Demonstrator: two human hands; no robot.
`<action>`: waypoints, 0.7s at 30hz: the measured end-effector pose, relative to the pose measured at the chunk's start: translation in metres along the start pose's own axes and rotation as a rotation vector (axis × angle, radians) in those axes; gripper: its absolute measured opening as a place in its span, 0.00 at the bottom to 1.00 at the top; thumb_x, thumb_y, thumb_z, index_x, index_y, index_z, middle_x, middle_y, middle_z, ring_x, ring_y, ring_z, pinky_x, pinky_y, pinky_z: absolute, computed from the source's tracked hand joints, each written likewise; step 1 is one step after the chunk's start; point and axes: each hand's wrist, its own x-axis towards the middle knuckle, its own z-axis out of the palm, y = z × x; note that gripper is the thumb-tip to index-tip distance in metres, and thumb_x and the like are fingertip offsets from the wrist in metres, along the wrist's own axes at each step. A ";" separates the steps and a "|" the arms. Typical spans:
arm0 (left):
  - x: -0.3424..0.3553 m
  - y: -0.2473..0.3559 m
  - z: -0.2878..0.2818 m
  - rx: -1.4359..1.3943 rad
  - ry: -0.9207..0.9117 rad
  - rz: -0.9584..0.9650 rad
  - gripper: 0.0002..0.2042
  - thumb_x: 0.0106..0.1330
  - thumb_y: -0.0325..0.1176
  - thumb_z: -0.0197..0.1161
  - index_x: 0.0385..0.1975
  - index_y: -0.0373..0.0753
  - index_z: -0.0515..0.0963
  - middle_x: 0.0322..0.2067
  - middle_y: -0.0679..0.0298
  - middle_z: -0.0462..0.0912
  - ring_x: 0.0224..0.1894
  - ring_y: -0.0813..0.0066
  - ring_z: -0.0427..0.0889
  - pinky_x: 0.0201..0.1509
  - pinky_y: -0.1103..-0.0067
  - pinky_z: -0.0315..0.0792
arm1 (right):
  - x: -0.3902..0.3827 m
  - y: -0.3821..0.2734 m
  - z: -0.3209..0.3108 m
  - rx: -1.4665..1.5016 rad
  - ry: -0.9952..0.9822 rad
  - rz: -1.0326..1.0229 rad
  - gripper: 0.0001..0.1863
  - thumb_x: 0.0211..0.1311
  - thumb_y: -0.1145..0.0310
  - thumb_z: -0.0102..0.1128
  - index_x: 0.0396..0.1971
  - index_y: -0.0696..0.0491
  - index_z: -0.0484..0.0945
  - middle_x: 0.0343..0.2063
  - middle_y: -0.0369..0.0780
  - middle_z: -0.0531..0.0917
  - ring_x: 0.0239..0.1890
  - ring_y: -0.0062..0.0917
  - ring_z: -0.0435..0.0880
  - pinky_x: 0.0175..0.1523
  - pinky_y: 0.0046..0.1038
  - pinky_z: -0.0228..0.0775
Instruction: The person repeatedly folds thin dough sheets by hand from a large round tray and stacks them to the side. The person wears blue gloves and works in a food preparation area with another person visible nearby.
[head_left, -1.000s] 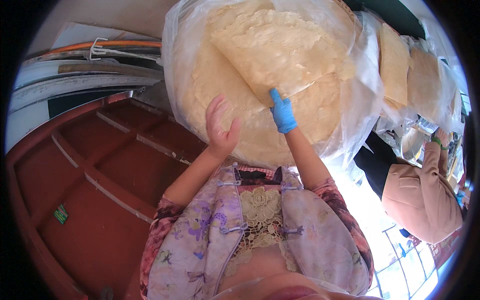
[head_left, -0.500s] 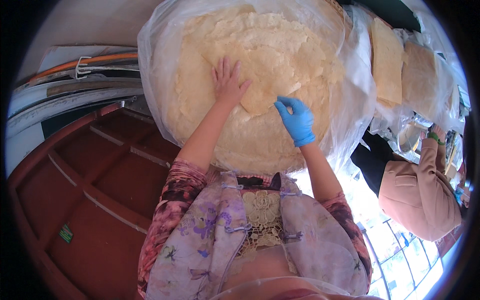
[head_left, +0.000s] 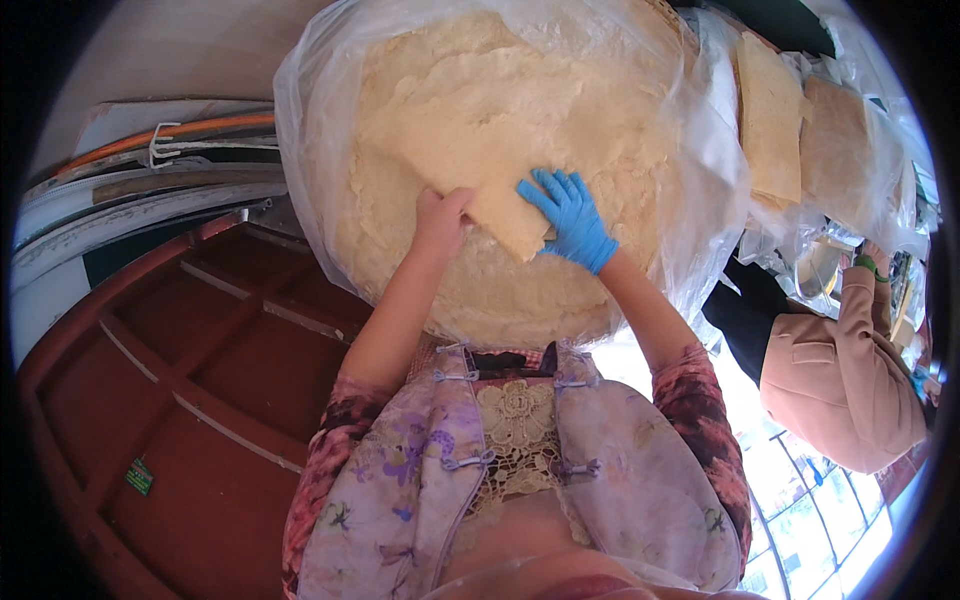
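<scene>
A large round stack of thin, pale tan flatbread-like sheets (head_left: 450, 110) fills the middle of the view, with clear plastic wrap (head_left: 705, 180) around it. My bare left hand (head_left: 445, 215) is closed on the left side of a folded-up flap (head_left: 505, 220) of the top sheet. My right hand (head_left: 565, 215), in a blue glove, grips the flap's right side, fingers over it and thumb at its lower edge.
Rectangular tan sheets (head_left: 765, 120) lie in plastic at upper right. A person in a tan coat (head_left: 830, 380) reaches among bags on the right. A dark red panelled surface (head_left: 210, 380) is at lower left, below long bars and boards (head_left: 190, 175).
My left hand has gone from lying spread on the sheets to gripping the flap. My right hand has moved up and left onto it. The flap is now lifted and doubled over.
</scene>
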 end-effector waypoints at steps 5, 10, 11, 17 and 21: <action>-0.057 0.025 -0.004 -0.170 0.058 -0.084 0.18 0.59 0.28 0.59 0.48 0.33 0.66 0.38 0.60 0.77 0.37 0.73 0.79 0.37 0.78 0.76 | -0.006 -0.039 0.027 0.355 0.161 -0.023 0.29 0.50 0.72 0.57 0.57 0.51 0.68 0.54 0.47 0.71 0.56 0.40 0.70 0.63 0.35 0.57; -0.052 0.019 0.026 0.047 -0.176 0.166 0.23 0.63 0.35 0.59 0.54 0.33 0.62 0.46 0.61 0.73 0.41 0.75 0.77 0.44 0.80 0.74 | -0.012 -0.038 0.049 1.090 0.420 0.481 0.17 0.61 0.69 0.55 0.49 0.57 0.74 0.48 0.39 0.78 0.48 0.27 0.77 0.55 0.26 0.66; -0.040 0.016 0.032 0.327 -0.139 0.312 0.26 0.62 0.35 0.60 0.58 0.35 0.60 0.51 0.56 0.69 0.50 0.66 0.73 0.52 0.75 0.69 | -0.014 -0.030 0.048 1.165 0.414 0.657 0.16 0.62 0.68 0.55 0.49 0.56 0.74 0.47 0.39 0.78 0.48 0.27 0.77 0.54 0.26 0.67; 0.042 0.005 0.049 1.473 0.073 1.070 0.29 0.58 0.41 0.61 0.59 0.40 0.63 0.62 0.49 0.58 0.65 0.51 0.53 0.67 0.58 0.45 | -0.011 0.011 0.041 1.730 0.513 0.990 0.17 0.64 0.64 0.54 0.50 0.56 0.71 0.49 0.40 0.76 0.48 0.27 0.77 0.50 0.29 0.72; 0.082 -0.017 0.064 1.521 0.059 0.990 0.30 0.59 0.47 0.58 0.60 0.41 0.63 0.65 0.52 0.53 0.68 0.54 0.46 0.69 0.56 0.38 | -0.003 0.022 0.039 2.011 0.575 0.874 0.21 0.63 0.66 0.54 0.53 0.59 0.67 0.50 0.42 0.75 0.50 0.30 0.76 0.52 0.33 0.73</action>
